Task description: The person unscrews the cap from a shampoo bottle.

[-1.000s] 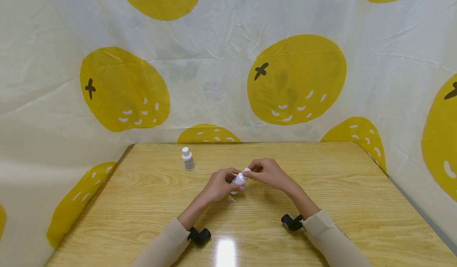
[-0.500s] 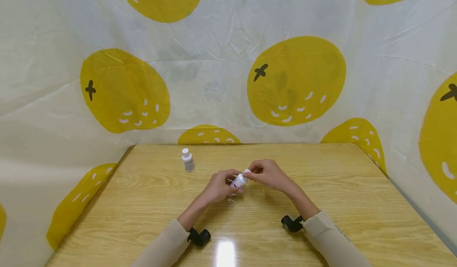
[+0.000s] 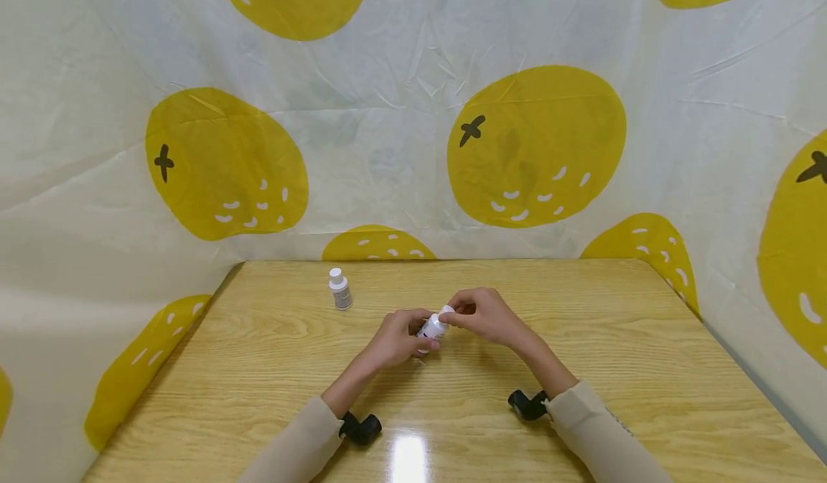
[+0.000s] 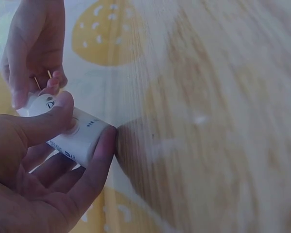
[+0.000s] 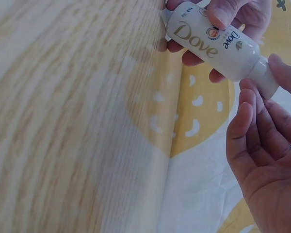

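Observation:
A small white Dove bottle (image 5: 208,41) is tilted just above the table, its cap end pointing up and to the right in the head view. My left hand (image 3: 393,338) grips its body, thumb on one side and fingers on the other. At the upper end, my right hand (image 3: 486,316) pinches the white cap (image 5: 264,80) between thumb and fingers. In the left wrist view the bottle (image 4: 87,131) shows its base toward the table, and the right hand's fingers hide most of the cap. The cap is on the bottle's neck.
Another small white bottle (image 3: 341,293) with a grey label stands upright at the back left of the wooden table (image 3: 581,339). Behind the table hangs a white curtain (image 3: 388,153) with yellow fruit prints. Black wrist cameras sit at both cuffs.
The left thumb and the bottle have shifted slightly downward in the head view. Both hands keep their hold, and the standing bottle stays in place.

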A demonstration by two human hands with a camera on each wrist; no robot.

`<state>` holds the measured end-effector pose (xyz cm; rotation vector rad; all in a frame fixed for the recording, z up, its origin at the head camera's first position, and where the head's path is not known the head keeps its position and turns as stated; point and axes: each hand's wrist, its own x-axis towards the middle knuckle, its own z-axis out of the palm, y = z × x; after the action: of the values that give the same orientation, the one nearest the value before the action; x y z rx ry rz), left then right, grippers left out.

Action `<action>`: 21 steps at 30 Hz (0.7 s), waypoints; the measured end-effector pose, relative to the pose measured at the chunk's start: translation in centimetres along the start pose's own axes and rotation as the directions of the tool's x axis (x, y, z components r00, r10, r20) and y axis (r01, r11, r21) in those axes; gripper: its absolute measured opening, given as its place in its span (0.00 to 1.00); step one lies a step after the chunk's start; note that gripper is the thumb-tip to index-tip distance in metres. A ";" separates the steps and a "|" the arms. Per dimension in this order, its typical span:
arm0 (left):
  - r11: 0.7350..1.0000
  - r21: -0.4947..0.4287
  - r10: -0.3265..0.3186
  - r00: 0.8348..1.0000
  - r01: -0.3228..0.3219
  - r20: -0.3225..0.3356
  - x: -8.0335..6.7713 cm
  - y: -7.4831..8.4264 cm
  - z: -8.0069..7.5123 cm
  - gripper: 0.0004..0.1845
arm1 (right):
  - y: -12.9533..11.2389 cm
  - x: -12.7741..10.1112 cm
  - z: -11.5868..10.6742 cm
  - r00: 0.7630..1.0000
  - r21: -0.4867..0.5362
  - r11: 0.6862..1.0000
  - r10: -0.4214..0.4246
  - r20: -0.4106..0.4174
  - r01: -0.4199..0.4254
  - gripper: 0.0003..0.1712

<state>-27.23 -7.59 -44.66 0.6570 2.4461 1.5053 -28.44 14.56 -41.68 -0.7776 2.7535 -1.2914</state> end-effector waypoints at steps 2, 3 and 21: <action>1.000 -0.008 0.001 1.000 -0.001 0.011 0.0 0.0 0.0 0.17 | 0.0 0.0 0.0 1.000 -0.006 1.000 -0.011 -0.002 0.011 0.11; 1.000 -0.011 0.004 1.000 -0.004 0.017 0.0 0.0 0.0 0.17 | 0.0 0.0 0.0 1.000 -0.010 1.000 -0.020 -0.003 0.020 0.11; 0.998 -0.067 0.003 0.999 0.000 0.040 0.0 -0.3 -0.3 0.19 | 0.1 -0.1 -0.3 0.998 0.029 0.998 -0.057 0.013 0.057 0.14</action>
<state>-27.38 -7.91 -44.78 0.6698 2.3557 1.5520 -28.43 14.90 -41.63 -0.8661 2.7147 -1.3267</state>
